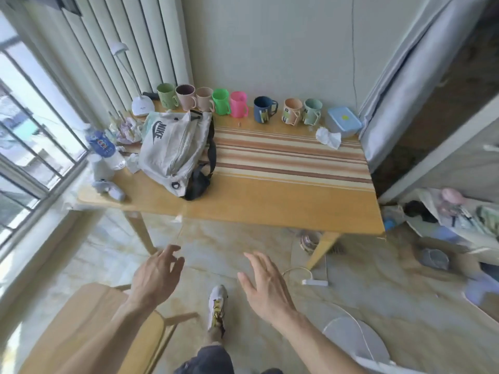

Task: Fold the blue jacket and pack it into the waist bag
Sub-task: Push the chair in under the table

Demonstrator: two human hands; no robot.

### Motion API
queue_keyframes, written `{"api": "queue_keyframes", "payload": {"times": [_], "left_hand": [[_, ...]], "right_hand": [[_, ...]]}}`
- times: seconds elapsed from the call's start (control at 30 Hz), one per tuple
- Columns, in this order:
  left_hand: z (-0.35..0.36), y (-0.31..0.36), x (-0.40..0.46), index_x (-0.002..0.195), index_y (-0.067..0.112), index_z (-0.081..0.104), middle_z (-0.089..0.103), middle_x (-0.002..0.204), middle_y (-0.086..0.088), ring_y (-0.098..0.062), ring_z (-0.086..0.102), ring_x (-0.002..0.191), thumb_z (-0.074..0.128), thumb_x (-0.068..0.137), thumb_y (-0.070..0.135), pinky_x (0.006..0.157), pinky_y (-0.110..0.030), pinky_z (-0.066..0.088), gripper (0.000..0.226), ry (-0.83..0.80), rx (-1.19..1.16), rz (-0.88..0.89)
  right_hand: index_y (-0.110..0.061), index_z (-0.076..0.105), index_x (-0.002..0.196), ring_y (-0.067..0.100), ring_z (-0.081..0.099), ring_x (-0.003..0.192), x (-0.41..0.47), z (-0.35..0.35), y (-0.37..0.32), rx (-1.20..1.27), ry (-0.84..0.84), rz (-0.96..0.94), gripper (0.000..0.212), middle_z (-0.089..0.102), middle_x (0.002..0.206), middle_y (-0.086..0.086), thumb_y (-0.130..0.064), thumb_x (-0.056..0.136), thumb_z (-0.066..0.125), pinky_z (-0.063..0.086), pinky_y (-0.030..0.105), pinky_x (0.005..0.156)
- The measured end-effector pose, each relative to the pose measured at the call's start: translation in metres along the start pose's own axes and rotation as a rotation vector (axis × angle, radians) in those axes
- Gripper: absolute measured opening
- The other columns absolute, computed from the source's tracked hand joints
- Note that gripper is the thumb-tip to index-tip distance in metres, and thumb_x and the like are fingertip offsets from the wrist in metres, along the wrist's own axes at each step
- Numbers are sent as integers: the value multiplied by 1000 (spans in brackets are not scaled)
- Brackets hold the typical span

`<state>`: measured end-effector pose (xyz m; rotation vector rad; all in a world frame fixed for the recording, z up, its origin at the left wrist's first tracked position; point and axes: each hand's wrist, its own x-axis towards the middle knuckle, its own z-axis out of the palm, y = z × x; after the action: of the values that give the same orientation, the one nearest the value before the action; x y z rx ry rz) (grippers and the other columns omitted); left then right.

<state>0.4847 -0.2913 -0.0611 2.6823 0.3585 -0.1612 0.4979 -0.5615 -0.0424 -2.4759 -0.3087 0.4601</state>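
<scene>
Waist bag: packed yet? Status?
Nothing looks done. The waist bag lies on the table, apparently zipped; no blue jacket shows in view. Both hands, left and right, are open, empty and short of the table. Left: find the jacket, fold it, pack it.

waist bag [172,147] on table [270,201] left; mugs [237,105] behind.

1. One wooden desk [243,203].
2. One grey waist bag [172,147] lying on the desk.
3. Eight mugs in a row along the back of the desk: light green [166,95], mauve [185,97], beige [204,99], bright green [221,101], pink [239,104], navy [264,109], peach [292,111], pale green [312,111].
4. One lidded blue box [344,121].
5. One white desk lamp [142,105].
6. One water bottle [104,149].
7. Two bare hands: left hand [156,276], right hand [266,284].
8. One white shoe [217,306] on the floor.
</scene>
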Motion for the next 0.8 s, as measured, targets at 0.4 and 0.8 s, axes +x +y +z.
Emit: {"api": "queue_keyframes", "payload": {"times": [0.4, 0.8], "left_hand": [[-63, -73, -204, 126, 24, 65, 71, 121, 2, -20, 67, 111, 48, 101, 42, 88, -34, 53, 35, -24, 141, -245], [-136, -230, -352, 125, 22, 65, 69, 123, -1, -18, 67, 104, 50, 102, 41, 83, -32, 56, 33, 80, 263, -464]], "right_hand": [[-23, 59, 132, 17, 56, 124, -148, 94, -67, 252, -98, -55, 69, 60, 128, -5, -72, 93, 30, 42, 26, 102], [-25, 50, 140, 18, 53, 126, -212, 222, -222, 227, -412, -284, 43, 54, 139, -5, -46, 103, 44, 45, 30, 99]]}}
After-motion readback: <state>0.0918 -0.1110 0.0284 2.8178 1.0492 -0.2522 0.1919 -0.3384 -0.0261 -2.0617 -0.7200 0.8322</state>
